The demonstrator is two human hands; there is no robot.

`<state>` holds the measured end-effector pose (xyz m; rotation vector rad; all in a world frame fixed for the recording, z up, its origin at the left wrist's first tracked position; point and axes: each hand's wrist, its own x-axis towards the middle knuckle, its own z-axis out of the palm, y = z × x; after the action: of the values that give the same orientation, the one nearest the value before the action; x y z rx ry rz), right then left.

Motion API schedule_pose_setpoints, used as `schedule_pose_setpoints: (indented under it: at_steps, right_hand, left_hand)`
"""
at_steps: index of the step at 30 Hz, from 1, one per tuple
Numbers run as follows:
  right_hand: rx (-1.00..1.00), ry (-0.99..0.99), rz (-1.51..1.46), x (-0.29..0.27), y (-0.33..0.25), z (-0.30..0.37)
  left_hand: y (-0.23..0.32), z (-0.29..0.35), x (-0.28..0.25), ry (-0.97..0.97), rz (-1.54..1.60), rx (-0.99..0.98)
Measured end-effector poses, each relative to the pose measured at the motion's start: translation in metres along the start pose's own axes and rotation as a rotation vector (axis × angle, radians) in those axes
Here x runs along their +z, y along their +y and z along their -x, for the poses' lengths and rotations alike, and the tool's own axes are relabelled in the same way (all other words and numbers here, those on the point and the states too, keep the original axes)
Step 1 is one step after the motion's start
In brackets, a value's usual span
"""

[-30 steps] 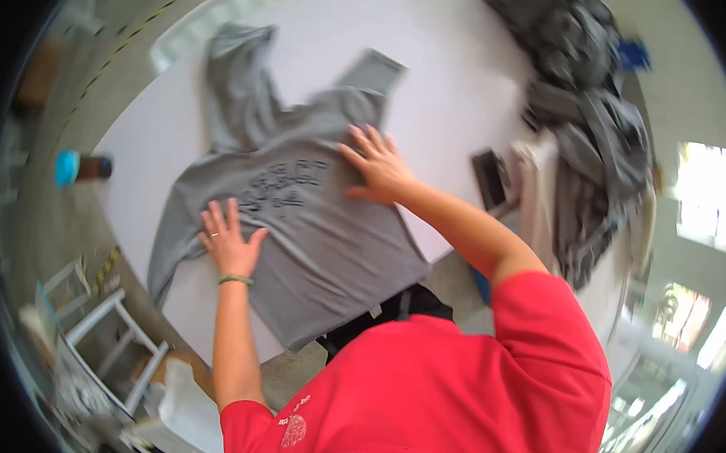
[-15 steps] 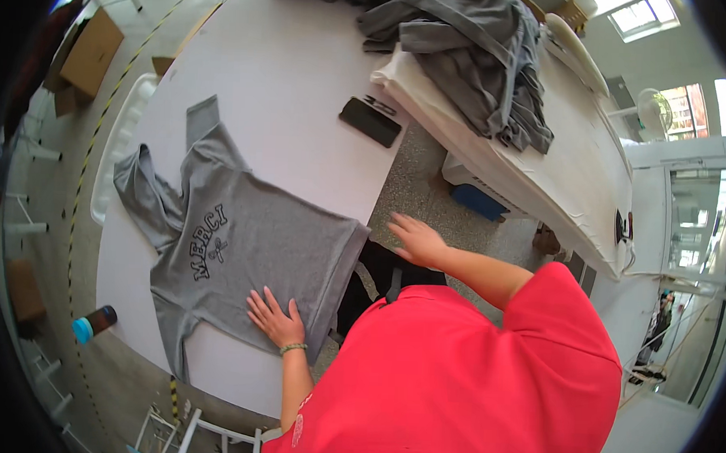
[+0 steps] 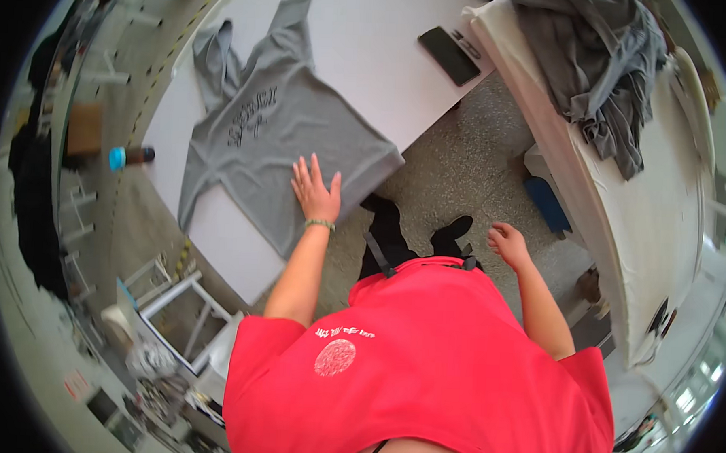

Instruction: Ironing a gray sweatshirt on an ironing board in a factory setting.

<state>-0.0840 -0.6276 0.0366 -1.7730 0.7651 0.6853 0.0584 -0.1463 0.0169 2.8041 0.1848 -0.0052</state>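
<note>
A white surface (image 3: 370, 65) spreads ahead of and to the left of the left hand (image 3: 317, 194), its near edge running just below the fingers. A dark phone (image 3: 449, 56) lies on it, ahead of the left hand and to the right. A bottle (image 3: 131, 158) with a blue cap is at the edge, well out to the left of that hand. Speckled grey floor (image 3: 463, 150) fills the space between the surface and a padded board (image 3: 622, 238) with a cream cover, right of the right hand (image 3: 510, 245). Grey clothes (image 3: 585, 58) lie heaped on the board, well ahead of the right hand.

The hoodie (image 3: 285, 150) lies under the left hand: plain grey, roughly flat, softly creased, with dark lettering and a small motif across its chest.

Its long axis runs slantwise, from the hem just beside the left hand to the hood (image 3: 216, 66), which points ahead and to the left, away from the body. One sleeve reaches forward from that hand; the other bends out to its left.

The left hand rests flat, fingers spread. The right hangs above the floor, fingers bent; whether it is closed I cannot tell.
</note>
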Motion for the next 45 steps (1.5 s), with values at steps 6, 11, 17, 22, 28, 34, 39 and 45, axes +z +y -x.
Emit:
schedule_pose_setpoints:
  at_steps: [6, 11, 17, 22, 28, 34, 39, 45]
  right_hand:
    - [-0.17, -0.035, 0.155, -0.047, 0.057, 0.004]
    - [0.367, 0.163, -0.055, -0.123, 0.193, 0.038]
    - [0.637, 0.281, -0.053, -0.096, 0.195, 0.121]
    - [0.543, 0.172, -0.041, -0.005, 0.112, 0.147]
    - [0.525, 0.144, -0.128, 0.029, 0.085, 0.132]
    - [0.488, 0.37, -0.365, 0.037, 0.092, 0.158]
    - [0.583, 0.377, -0.43, 0.071, 0.145, 0.198]
    - [0.56, 0.406, -0.618, 0.099, 0.195, 0.21]
  left_hand:
    - [0.008, 0.024, -0.002, 0.058, -0.027, -0.114]
    - [-0.023, -0.026, -0.018, 0.077, -0.104, -0.093]
    - [-0.082, -0.173, -0.021, 0.211, -0.28, 0.071]
    - [-0.071, -0.292, -0.038, 0.077, -0.382, -0.064]
    - [-0.116, -0.338, -0.017, -0.086, -0.388, -0.377]
    - [-0.093, -0.39, 0.008, 0.341, -0.144, -0.07]
    - [0.268, -0.283, -0.007, -0.257, 0.957, 0.487]
    - [0.517, -0.148, -0.004, -0.533, 0.954, 0.869]
